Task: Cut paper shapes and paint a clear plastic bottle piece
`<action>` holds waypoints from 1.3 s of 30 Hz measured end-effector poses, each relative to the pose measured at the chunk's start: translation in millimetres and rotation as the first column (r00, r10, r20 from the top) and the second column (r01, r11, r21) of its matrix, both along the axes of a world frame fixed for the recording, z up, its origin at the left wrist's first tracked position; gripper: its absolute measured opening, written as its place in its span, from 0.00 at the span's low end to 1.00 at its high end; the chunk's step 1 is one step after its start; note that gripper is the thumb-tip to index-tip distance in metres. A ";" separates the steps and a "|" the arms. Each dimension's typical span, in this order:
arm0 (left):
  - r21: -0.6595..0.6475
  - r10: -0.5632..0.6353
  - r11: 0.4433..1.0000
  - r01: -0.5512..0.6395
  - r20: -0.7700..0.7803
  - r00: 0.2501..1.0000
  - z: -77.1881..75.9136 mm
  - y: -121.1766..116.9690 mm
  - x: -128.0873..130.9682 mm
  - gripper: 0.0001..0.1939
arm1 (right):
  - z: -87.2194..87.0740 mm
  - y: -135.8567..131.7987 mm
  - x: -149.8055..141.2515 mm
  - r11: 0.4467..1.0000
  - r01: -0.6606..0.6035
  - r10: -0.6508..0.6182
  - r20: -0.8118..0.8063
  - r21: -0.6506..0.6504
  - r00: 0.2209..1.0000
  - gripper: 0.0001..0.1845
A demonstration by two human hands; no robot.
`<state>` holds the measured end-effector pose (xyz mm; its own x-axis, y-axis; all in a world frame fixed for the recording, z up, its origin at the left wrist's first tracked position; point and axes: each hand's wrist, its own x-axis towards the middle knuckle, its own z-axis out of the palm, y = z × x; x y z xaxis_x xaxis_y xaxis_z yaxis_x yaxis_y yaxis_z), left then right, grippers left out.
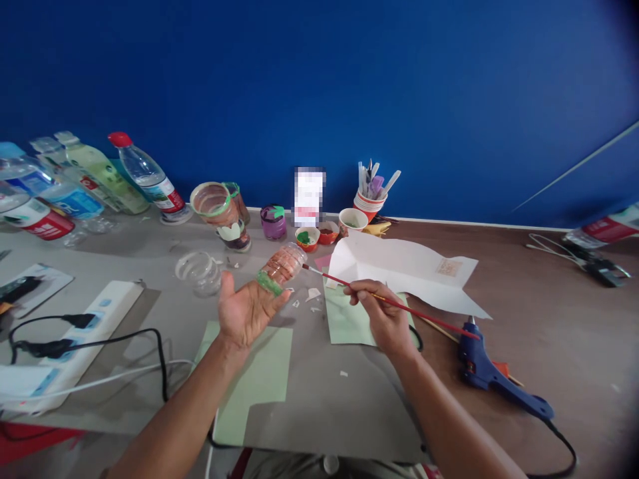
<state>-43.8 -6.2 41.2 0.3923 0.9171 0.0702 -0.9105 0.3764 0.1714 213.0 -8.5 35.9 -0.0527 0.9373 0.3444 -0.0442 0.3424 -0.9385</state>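
Observation:
My left hand (245, 311), palm up with the thumb out to the side, holds a cut clear plastic bottle (284, 265) tilted on its side. Brown paint covers much of the bottle's wall, and a green band runs round its near end. The fingers are hidden at or inside that end. Between the fingers of my right hand (387, 318) is a thin red paintbrush (335, 279); its tip is at the bottle's far end, touching or just beside it. Beyond lie a small cup of green paint (306, 241) and one of reddish-brown paint (328, 233).
Painted containers (212, 203) and a purple jar (273, 225) stand behind, beside a blurred phone (308, 195). White paper (399, 266) lies right, near a blue glue gun (482, 366). Bottles (150, 176) and a corded power strip (94, 332) are left. Green sheets (269, 366) lie in front.

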 end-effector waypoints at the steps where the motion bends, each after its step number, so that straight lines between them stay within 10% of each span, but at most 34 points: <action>1: 0.005 -0.002 1.000 0.002 0.008 1.000 -0.5 0.0 -0.4 0.52 | 0.0 -0.5 0.7 1.000 -0.014 0.014 -0.012 0.011 1.000 0.08; 15: 0.034 -0.067 0.997 0.066 0.016 0.998 -3.1 1.0 -1.3 0.53 | 2.7 3.6 7.2 0.990 -0.132 0.132 -0.001 0.046 0.991 0.10; 39: 0.021 -0.083 0.996 0.082 0.023 0.996 -6.2 2.2 -3.1 0.53 | 5.2 8.2 12.5 0.998 0.067 -0.067 -0.029 0.003 0.997 0.08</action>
<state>-46.9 -4.0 35.0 0.4647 0.8799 0.0987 -0.8803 0.4472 0.1584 225.4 -0.3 41.1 0.0202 0.9370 0.3488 -0.0481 0.3494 -0.9357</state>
